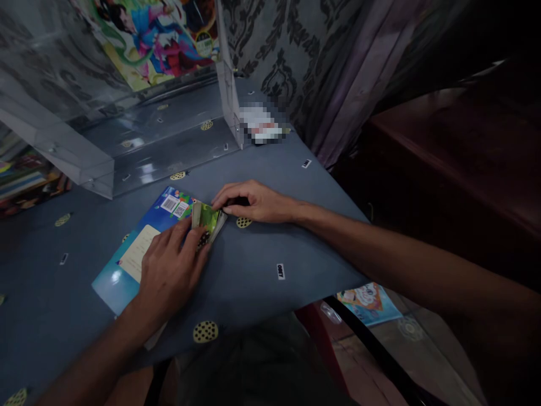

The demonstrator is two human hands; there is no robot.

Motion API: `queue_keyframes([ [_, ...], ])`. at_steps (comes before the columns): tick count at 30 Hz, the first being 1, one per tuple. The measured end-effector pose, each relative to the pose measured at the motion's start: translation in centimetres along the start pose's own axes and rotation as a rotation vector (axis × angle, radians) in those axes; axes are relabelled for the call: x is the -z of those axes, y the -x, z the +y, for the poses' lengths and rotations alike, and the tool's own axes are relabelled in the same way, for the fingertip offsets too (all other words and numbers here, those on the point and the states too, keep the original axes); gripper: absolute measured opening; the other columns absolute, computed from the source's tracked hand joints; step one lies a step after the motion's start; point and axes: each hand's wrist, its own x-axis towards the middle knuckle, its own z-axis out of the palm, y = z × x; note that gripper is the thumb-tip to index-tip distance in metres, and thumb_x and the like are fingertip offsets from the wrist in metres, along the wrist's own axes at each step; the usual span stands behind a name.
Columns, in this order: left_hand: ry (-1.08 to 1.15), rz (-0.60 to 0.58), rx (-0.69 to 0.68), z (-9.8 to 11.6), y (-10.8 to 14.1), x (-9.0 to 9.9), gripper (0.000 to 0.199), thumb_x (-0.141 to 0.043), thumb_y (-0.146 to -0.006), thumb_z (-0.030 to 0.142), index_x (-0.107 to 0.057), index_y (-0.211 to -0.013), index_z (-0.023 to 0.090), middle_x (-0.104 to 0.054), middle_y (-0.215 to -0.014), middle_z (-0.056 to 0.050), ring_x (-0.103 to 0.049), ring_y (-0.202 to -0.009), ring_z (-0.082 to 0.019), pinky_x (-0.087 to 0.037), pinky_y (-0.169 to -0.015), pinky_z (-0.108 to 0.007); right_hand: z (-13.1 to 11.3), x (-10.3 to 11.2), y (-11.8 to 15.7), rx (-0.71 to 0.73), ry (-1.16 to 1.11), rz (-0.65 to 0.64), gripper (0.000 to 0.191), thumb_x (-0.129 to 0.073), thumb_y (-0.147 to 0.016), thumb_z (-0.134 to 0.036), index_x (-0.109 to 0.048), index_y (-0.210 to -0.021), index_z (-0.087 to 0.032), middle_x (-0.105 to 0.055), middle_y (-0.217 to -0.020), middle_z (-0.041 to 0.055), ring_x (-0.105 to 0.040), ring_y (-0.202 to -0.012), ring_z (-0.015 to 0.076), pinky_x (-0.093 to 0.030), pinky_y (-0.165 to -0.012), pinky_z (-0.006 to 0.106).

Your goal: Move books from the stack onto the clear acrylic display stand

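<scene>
A small, thick stack with a green printed top (208, 217) and pale edges lies on the table between my hands; I cannot tell whether it is cards or a little book. My left hand (175, 256) rests over its near left side, fingers curled around it. From the right, my right hand (256, 203) bends inward, its thumb and fingertips closed at the stack's far right corner. Beneath the stack and my left hand is a blue book (156, 211), with a barcode and a cream text panel on its cover. My left hand hides part of that book.
A clear acrylic stand (177, 149) occupies the back of the table (321, 237), with a colourful picture book (164, 39) behind it. More books (29, 177) lie at the far left. Below the table's right edge is a blue booklet (372, 304).
</scene>
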Motion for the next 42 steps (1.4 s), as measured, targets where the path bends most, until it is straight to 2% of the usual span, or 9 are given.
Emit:
queue_keyframes([
  [7, -0.046, 0.03, -0.008, 0.2, -0.1, 0.0, 0.03, -0.041, -0.104, 0.028, -0.066, -0.115, 0.015, -0.072, -0.117, -0.015, -0.07, -0.097, -0.028, -0.056, -0.082, -0.042, -0.1, 0.1, 0.1, -0.046, -0.059, -0.026, 0.029, -0.065, -0.085, -0.011, -0.071, -0.113, -0.017, -0.075, -0.109, 0.0042, -0.068, -0.101, 0.0163, -0.054, -0.094, 0.032],
  [12, -0.076, 0.046, -0.02, 0.2, -0.1, -0.1, 0.029, -0.043, -0.104, 0.028, -0.065, -0.118, 0.016, -0.073, -0.116, -0.014, -0.071, -0.096, -0.028, -0.056, -0.082, -0.041, -0.1, -0.6, -0.1, -0.068, -0.08, 0.027, 0.027, -0.069, -0.086, -0.017, -0.07, -0.113, -0.016, -0.074, -0.106, 0.0041, -0.068, -0.098, 0.0164, -0.055, -0.093, 0.034],
  [14, -0.076, 0.049, -0.016, 0.2, -0.1, -0.1, 0.028, -0.043, -0.104, 0.028, -0.064, -0.118, 0.017, -0.073, -0.117, -0.014, -0.071, -0.097, -0.028, -0.056, -0.083, -0.04, 0.1, -0.9, -0.1, -0.063, -0.062, 0.052, 0.028, -0.067, -0.086, -0.014, -0.068, -0.113, -0.016, -0.074, -0.107, 0.0041, -0.068, -0.097, 0.016, -0.055, -0.091, 0.033],
  [18, -0.054, 0.039, -0.017, 0.2, 0.0, -0.2, 0.027, -0.045, -0.102, 0.025, -0.065, -0.118, 0.016, -0.072, -0.118, -0.015, -0.071, -0.098, -0.028, -0.056, -0.084, -0.042, 0.3, -1.1, 0.1, -0.046, 0.008, 0.091, 0.041, -0.06, -0.08, -0.001, -0.063, -0.118, -0.018, -0.072, -0.109, 0.0043, -0.066, -0.098, 0.0155, -0.054, -0.09, 0.032],
  [22, -0.033, 0.04, -0.017, 0.1, 0.0, -0.2, 0.027, -0.047, -0.101, 0.025, -0.066, -0.119, 0.016, -0.071, -0.12, -0.017, -0.07, -0.1, -0.03, -0.055, -0.085, -0.043, 0.1, -1.2, 0.4, -0.035, 0.115, 0.108, 0.025, -0.06, -0.081, -0.004, -0.064, -0.101, -0.019, -0.071, -0.098, 0.002, -0.065, -0.09, 0.0156, -0.053, -0.084, 0.031],
  [25, -0.034, 0.035, -0.012, 0.2, 0.0, -0.1, 0.027, -0.047, -0.102, 0.025, -0.065, -0.12, 0.016, -0.072, -0.121, -0.016, -0.07, -0.101, -0.03, -0.056, -0.086, -0.044, -0.2, -1.2, 0.6, 0.007, 0.118, 0.147, 0.016, -0.058, -0.086, -0.01, -0.064, -0.098, -0.018, -0.07, -0.095, 0.0024, -0.064, -0.087, 0.0154, -0.051, -0.081, 0.029],
  [29, -0.017, 0.014, -0.007, 0.2, -0.1, 0.1, 0.028, -0.045, -0.103, 0.026, -0.066, -0.118, 0.017, -0.071, -0.123, -0.016, -0.071, -0.103, -0.031, -0.056, -0.086, -0.045, -0.5, -1.2, 0.7, 0.036, 0.132, 0.164, 0.016, -0.055, -0.086, -0.009, -0.066, -0.093, -0.018, -0.071, -0.093, 0.0028, -0.064, -0.084, 0.0148, -0.05, -0.077, 0.027],
  [36, -0.027, 0.013, -0.018, 0.2, -0.1, 0.2, 0.029, -0.044, -0.103, 0.027, -0.065, -0.12, 0.015, -0.071, -0.123, -0.017, -0.07, -0.105, -0.031, -0.056, -0.086, -0.043, -1.1, -1.1, 0.7, -0.001, 0.124, 0.168, 0.011, -0.058, -0.088, -0.015, -0.068, -0.094, -0.016, -0.071, -0.091, 0.003, -0.063, -0.079, 0.0134, -0.048, -0.07, 0.025],
  [42, -0.05, 0.001, 0.008, 0.3, -0.1, 0.0, 0.029, -0.043, -0.103, 0.028, -0.065, -0.119, 0.018, -0.072, -0.124, -0.014, -0.07, -0.108, -0.028, -0.057, -0.088, -0.042, -0.9, -1.1, 0.7, -0.004, 0.109, 0.171, 0.008, -0.061, -0.088, -0.017, -0.069, -0.091, -0.016, -0.071, -0.088, 0.0029, -0.063, -0.076, 0.0136, -0.05, -0.072, 0.027],
])
